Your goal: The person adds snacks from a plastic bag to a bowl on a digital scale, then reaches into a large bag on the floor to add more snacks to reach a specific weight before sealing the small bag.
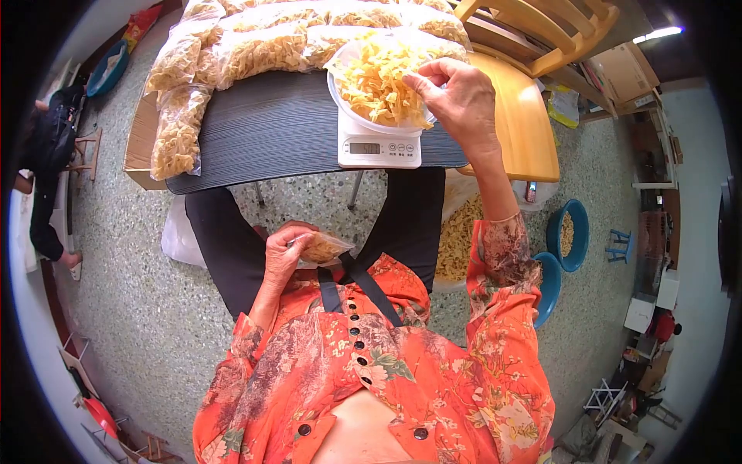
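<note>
"How are the arms held?"

"The right arm stretches forward, its right hand (461,100) arched, thumb and forefinger drawn close together. The left arm is lower and bent, its left hand (283,255) above the lap."

"And the containers, biggest first?"

"Left of and beyond the right hand, filled clear bags (267,56) crowd the dark table (263,116). On the floor to its near right stand two blue basins (581,232); the farther one holds pale pieces. Directly left of it, a white bowl (345,102) heaped with yellowish strips (379,85) sits on a scale (380,158)."

"What's gripped?"

"The left fingers are closed on a small clear bag (323,249) with strips inside, jutting out to their right. The right fingertips meet the heap's right side; I can't tell whether they pinch a strip."
</note>
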Motion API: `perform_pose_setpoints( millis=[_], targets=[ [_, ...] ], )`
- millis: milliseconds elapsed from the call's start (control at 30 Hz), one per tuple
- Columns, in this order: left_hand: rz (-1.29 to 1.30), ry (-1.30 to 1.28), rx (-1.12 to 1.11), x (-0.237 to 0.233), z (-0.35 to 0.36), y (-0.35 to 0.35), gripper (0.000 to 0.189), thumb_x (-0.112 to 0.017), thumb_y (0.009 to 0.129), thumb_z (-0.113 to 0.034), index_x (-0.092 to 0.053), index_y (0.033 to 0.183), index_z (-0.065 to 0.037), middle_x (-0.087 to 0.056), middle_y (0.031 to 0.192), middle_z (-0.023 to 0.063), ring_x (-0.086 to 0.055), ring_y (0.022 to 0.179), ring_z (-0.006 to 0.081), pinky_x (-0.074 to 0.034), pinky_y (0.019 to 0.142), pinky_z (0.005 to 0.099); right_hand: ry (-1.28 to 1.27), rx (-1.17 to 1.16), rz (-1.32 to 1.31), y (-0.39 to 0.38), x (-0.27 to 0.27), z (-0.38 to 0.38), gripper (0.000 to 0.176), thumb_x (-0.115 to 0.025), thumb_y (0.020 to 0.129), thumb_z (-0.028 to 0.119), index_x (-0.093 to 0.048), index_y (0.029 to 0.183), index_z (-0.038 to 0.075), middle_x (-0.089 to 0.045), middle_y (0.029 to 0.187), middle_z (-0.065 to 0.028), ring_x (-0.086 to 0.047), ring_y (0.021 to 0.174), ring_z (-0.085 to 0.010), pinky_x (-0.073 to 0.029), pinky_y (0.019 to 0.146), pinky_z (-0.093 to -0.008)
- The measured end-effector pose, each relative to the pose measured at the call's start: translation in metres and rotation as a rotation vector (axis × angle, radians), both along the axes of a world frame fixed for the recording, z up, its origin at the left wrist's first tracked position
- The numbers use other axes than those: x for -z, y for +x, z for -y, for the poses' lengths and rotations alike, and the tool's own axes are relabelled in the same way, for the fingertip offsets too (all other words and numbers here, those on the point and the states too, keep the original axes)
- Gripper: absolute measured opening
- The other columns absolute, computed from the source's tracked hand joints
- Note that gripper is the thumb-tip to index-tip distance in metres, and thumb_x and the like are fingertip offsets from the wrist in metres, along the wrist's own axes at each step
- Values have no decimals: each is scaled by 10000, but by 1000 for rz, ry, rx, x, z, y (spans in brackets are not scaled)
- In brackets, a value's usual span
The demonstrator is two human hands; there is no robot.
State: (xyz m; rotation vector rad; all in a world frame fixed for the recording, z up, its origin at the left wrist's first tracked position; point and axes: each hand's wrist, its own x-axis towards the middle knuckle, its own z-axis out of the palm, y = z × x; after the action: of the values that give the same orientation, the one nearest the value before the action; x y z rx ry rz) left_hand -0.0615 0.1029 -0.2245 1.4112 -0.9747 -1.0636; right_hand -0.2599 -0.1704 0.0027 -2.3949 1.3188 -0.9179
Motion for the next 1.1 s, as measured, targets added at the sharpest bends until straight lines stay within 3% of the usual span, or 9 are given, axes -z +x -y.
perform_pose_setpoints(
  millis=[67,300,400,733,800,1067,1100],
  targets=[
    [8,11,0,1,-1,0,98,-676,886,-16,-735,956,19,-717,918,58,-657,857,120,-521,770,254,1,-17,-52,2,4,3,296,-798,815,293,-755,921,19,-704,714,-81,-663,643,-150,-525,640,-295],
    [-16,34,-4,-1,0,-1,102,-680,893,-26,-737,969,12,-715,895,39,-651,828,101,-518,753,240,-16,-32,78,4,11,7,241,-784,838,243,-758,910,15,-710,701,-72,-657,615,-116,-533,616,-262],
    [-1,11,-6,0,0,-2,104,-683,895,-31,-739,974,8,-716,881,29,-649,814,92,-517,746,235,-81,-43,177,4,15,13,219,-756,832,240,-738,842,22,-708,692,-99,-687,611,-172,-538,618,-297],
    [47,-15,2,5,1,0,100,-694,887,-39,-736,961,14,-720,883,39,-656,836,106,-517,761,247,-57,-75,437,6,5,13,177,-764,868,159,-742,897,-15,-694,677,-30,-624,609,-56,-515,582,-228],
    [-25,37,-11,3,0,0,93,-693,885,-36,-736,950,15,-718,902,50,-658,842,112,-518,766,253,-33,-99,467,4,4,14,241,-771,894,198,-739,986,-23,-710,792,2,-626,710,-34,-512,648,-184],
    [3,8,5,0,3,0,93,-681,882,-17,-732,951,22,-720,964,78,-662,885,124,-519,772,250,-71,-107,557,5,-12,11,247,-789,879,182,-744,1013,-21,-718,817,-18,-639,731,-45,-525,678,-190],
    [1,11,3,1,2,0,93,-681,884,-20,-732,950,21,-719,961,74,-660,877,121,-520,769,250,-7,-75,572,7,-18,6,199,-746,904,155,-731,978,-30,-708,789,-20,-625,694,-58,-507,638,-212]
  ],
)
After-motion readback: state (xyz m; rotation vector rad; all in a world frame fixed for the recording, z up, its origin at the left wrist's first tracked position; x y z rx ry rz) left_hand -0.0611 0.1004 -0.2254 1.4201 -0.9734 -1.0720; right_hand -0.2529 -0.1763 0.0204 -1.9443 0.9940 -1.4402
